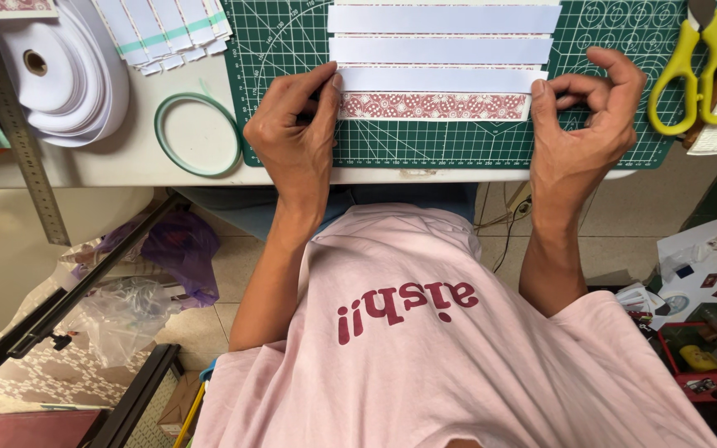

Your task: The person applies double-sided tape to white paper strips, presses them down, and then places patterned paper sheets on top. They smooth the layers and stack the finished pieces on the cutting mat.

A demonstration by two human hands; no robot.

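Patterned paper strip point(433, 106) is pinched at each end by the left hand point(292, 133) and right hand point(582, 133); keeping it flush under the white strip point(441, 80) looks wise

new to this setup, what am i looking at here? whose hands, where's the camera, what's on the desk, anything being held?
There is no machine: a person works with two bare hands. The single picture comes from a camera on their head, looking down past their pink shirt to the desk edge.

On the desk lies a green cutting mat carrying several white paper strips. Nearest the person is a red-patterned strip with a white strip laid along its top edge. The left hand pinches the left end of that pair; the right hand pinches the right end.

Around the mat: yellow-handled scissors, a thin green tape ring, big white tape rolls, a metal ruler.
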